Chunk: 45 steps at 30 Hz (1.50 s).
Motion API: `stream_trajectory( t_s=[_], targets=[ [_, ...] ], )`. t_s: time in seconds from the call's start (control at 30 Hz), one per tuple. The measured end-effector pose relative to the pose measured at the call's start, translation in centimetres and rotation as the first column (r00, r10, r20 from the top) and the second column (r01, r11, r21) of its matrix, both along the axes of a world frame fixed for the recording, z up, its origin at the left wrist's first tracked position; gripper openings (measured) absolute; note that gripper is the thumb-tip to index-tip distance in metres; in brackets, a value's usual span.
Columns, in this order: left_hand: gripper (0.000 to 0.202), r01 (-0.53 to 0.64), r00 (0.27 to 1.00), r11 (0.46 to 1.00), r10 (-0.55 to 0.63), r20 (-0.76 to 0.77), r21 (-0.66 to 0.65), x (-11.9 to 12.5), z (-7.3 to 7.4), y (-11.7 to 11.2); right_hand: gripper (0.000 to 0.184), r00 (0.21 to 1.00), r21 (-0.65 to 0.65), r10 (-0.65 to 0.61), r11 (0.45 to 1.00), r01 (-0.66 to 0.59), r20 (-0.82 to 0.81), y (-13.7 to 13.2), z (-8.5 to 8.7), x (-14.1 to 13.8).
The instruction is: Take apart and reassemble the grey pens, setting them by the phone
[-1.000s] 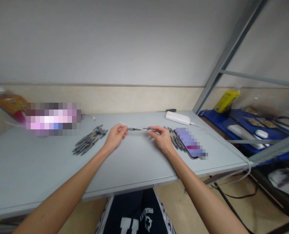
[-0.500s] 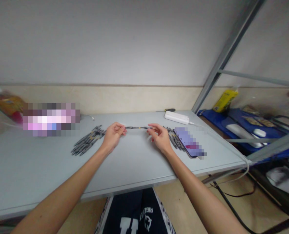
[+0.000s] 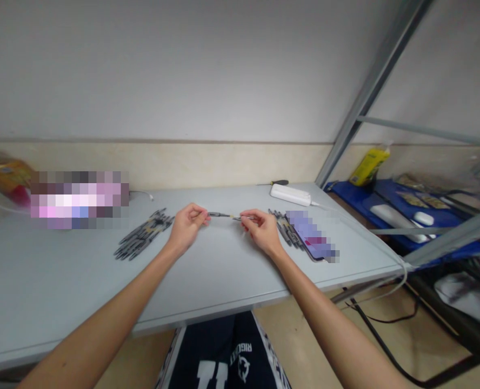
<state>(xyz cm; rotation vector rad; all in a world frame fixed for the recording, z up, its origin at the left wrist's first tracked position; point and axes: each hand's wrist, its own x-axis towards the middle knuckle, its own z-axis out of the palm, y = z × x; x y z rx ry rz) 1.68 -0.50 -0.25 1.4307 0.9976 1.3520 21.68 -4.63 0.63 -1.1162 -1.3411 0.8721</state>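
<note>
Grey table (image 3: 81, 292); below its near edge, dark shorts (image 3: 224, 362) with partly readable white lettering "RIG…". Both forearms reach out over the table. Left hand (image 3: 186, 228) and right hand (image 3: 261, 231) each pinch one end of a pen (image 3: 225, 215), held level above the table's middle.

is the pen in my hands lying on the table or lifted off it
Lifted: the pen spans level between left hand and right hand, above the table.

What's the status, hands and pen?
Left hand and right hand pinch thin dark pen at opposite ends, above grey table. Nothing between them.
</note>
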Motion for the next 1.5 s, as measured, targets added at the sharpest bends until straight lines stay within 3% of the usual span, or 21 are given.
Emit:
stream_trajectory(
  t_s=[0.17,0.37,0.47,0.6,0.73,0.8,0.93,1.2,1.33,1.43,1.5],
  targets=[
    [0.033,0.027,1.000,1.000,-0.027,-0.006,-0.007,0.14,0.12,-0.16,0.031,1.000,-0.075,0.005,0.997,-0.007,-0.028,-0.23,0.03,-0.21],
    [0.035,-0.041,0.999,0.999,0.041,0.000,-0.016,-0.08,0.30,-0.04,0.035,0.993,-0.016,0.053,0.998,-0.055,-0.105,-0.09,-0.06,-0.28],
    [0.034,-0.018,1.000,1.000,0.018,0.017,-0.016,-0.10,0.33,-0.11,0.037,0.997,-0.074,0.051,0.996,-0.056,-0.060,-0.12,-0.07,-0.18],
    [0.032,0.004,1.000,1.000,-0.003,0.028,-0.008,0.03,0.33,-0.20,0.055,0.997,-0.144,0.057,0.988,-0.050,0.046,-0.15,-0.11,-0.05],
    [0.032,-0.014,1.000,1.000,0.015,0.026,-0.023,-0.07,0.30,-0.02,0.039,1.000,-0.041,0.010,0.999,-0.009,0.022,0.07,-0.21,0.00],
    [0.034,-0.036,0.999,0.999,0.037,0.028,-0.037,-0.20,0.25,0.12,0.041,1.000,0.009,-0.002,1.000,0.001,0.015,0.16,-0.23,0.04],
    [0.035,-0.014,0.998,0.996,0.019,0.055,-0.091,-0.41,0.06,0.30,0.028,0.996,-0.005,0.021,1.000,-0.021,0.082,0.06,-0.10,0.16],
    [0.033,0.045,0.998,0.990,-0.039,0.045,-0.137,-0.44,-0.01,0.15,0.043,0.985,-0.041,0.038,0.999,-0.031,0.167,-0.21,0.06,0.26],
    [0.032,0.065,0.996,0.974,-0.051,0.069,-0.218,-0.31,0.34,-0.04,0.027,0.959,0.090,-0.045,0.996,0.021,0.279,-0.20,-0.26,0.07],
    [0.030,0.072,0.991,0.947,-0.032,0.131,-0.314,-0.23,0.60,-0.12,0.033,0.914,0.202,-0.083,0.979,0.000,0.398,-0.20,-0.58,0.00],
    [0.029,0.097,0.983,0.930,-0.034,0.179,-0.354,-0.25,0.70,-0.12,0.026,0.891,0.237,-0.094,0.971,-0.016,0.445,-0.16,-0.76,0.02]
  ],
)
